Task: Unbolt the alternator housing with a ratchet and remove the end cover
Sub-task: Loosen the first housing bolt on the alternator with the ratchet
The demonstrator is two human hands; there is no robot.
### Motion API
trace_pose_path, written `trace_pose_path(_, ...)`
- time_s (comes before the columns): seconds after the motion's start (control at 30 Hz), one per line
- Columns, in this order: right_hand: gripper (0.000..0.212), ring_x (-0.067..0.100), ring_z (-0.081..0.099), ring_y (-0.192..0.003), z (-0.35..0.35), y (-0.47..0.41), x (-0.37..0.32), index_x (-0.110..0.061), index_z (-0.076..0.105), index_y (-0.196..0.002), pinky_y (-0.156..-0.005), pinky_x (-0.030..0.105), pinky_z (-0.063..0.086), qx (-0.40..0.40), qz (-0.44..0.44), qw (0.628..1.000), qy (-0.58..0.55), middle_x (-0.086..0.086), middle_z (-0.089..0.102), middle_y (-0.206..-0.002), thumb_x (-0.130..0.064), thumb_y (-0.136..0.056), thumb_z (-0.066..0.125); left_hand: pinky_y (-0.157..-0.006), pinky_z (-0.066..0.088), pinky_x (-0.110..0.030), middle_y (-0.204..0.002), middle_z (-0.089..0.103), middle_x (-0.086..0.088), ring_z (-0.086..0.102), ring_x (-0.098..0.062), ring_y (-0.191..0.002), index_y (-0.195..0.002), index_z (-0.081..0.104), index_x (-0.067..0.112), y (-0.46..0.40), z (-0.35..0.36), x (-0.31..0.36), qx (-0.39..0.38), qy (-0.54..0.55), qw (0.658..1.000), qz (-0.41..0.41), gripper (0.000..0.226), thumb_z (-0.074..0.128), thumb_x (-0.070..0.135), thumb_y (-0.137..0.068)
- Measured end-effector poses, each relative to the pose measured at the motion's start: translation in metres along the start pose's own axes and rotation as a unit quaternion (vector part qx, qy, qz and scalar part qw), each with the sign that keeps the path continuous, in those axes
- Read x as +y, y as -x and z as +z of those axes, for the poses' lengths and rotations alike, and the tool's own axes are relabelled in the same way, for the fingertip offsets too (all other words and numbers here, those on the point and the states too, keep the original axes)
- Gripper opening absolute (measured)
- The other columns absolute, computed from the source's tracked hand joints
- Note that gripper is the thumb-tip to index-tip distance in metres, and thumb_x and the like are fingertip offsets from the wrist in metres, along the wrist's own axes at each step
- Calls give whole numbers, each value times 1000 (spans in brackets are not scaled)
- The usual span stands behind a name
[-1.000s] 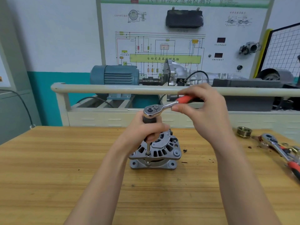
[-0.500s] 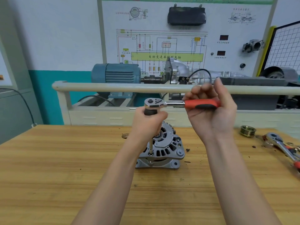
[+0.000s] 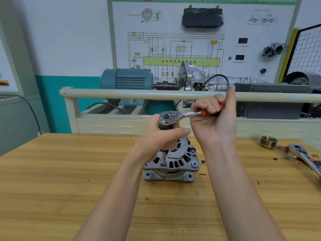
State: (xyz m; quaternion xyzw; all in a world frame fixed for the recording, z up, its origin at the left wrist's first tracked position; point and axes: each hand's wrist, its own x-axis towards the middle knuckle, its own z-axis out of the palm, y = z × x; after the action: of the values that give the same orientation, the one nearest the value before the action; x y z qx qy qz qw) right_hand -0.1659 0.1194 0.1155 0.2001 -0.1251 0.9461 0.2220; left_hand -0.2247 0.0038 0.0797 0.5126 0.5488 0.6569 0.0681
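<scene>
At the middle of the wooden bench (image 3: 69, 180), seen from the head camera: grey cast-metal alternator (image 3: 172, 164), ribbed and slotted. Left hand (image 3: 161, 136) wrapped around the upright extension; right hand (image 3: 213, 122) curled on the ratchet (image 3: 173, 116), chrome head, red handle. Likely risks: socket tipping off the bolt, rounding its head; unclamped housing twisting or sliding under torque.

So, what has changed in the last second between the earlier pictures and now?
The right hand has swung the ratchet handle: it pointed up and to the right, now it lies nearly level. The left hand still grips the extension under the ratchet head, with the socket on the same bolt. The alternator stands as before on the table.
</scene>
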Motion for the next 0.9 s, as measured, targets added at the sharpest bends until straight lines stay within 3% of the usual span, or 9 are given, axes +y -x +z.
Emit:
trace_pose_path(0.1, 54, 6, 35, -34, 2, -10, 4, -15, 46, -53, -36, 17, 37, 9, 27, 999, -25, -6, 34, -45, -49, -94, 48, -42, 20, -25, -41, 34, 7, 24, -13, -38, -46, 47, 25, 1, -4, -2, -23, 11, 1000, -17, 34, 68, 21, -73)
trace_pose_path(0.23, 49, 5, 40, -37, 2, -21, 6, -14, 45, -60, -41, 13, 42, 5, 63, 997, -46, -5, 41, -48, -52, -90, 50, -41, 25, -20, -39, 37, 7, 28, -10, -36, -45, 46, 24, 1, -4, -2, -52, -6, 998, -37, 34, 67, 22, -72)
trace_pose_path(0.4, 48, 5, 30, -34, 0, -12, 15, -16, 42, -58, -34, 16, 32, -19, 53, 998, -18, -7, 32, -47, -45, -95, 45, -40, 23, -14, -37, 32, 7, 24, -8, -33, -38, 42, 21, -5, 7, -6, 54, -18, 997, -50, 41, 60, 6, -71)
trace_pose_path(0.5, 48, 8, 23, -33, 3, 0, 14, -18, 36, -47, -33, 20, 24, -30, -8, 999, 10, -5, 26, -42, -23, -95, 43, -39, 23, -15, -39, 29, 7, 22, -9, -34, -41, 38, 23, -6, 11, -3, 108, -15, 993, -51, 36, 53, 4, -67)
trace_pose_path(0.63, 43, 13, 26, -41, 4, 27, 27, -19, 35, -40, -45, 25, 33, -119, -101, 979, 131, -2, 30, -43, -8, -81, 43, -38, 22, -15, -38, 30, 6, 24, -9, -33, -43, 38, 21, -7, 7, -3, 205, -1, 978, -50, 42, 58, -1, -74)
trace_pose_path(0.7, 42, 13, 26, -42, 5, 32, 31, -19, 35, -40, -47, 25, 34, -124, -128, 973, 149, -1, 30, -44, -6, -79, 44, -37, 23, -15, -38, 32, 5, 26, -9, -33, -48, 39, 17, -8, 9, -4, 218, -16, 975, -45, 47, 58, -8, -83)
trace_pose_path(0.8, 40, 12, 24, -39, 6, 26, 25, -19, 33, -39, -43, 24, 31, -94, -104, 983, 123, -2, 28, -41, -10, -76, 43, -39, 23, -17, -40, 31, 4, 25, -10, -36, -49, 39, 17, -6, 6, -4, 168, -38, 984, -46, 41, 58, -5, -78)
trace_pose_path(0.9, 43, 10, 24, -36, 3, 15, 14, -18, 34, -42, -40, 22, 28, -66, 1, 994, 86, -4, 28, -40, -13, -84, 45, -41, 27, -22, -41, 37, 1, 30, -13, -37, -46, 47, 20, -1, -7, -3, 23, -16, 999, -21, 32, 64, 7, -69)
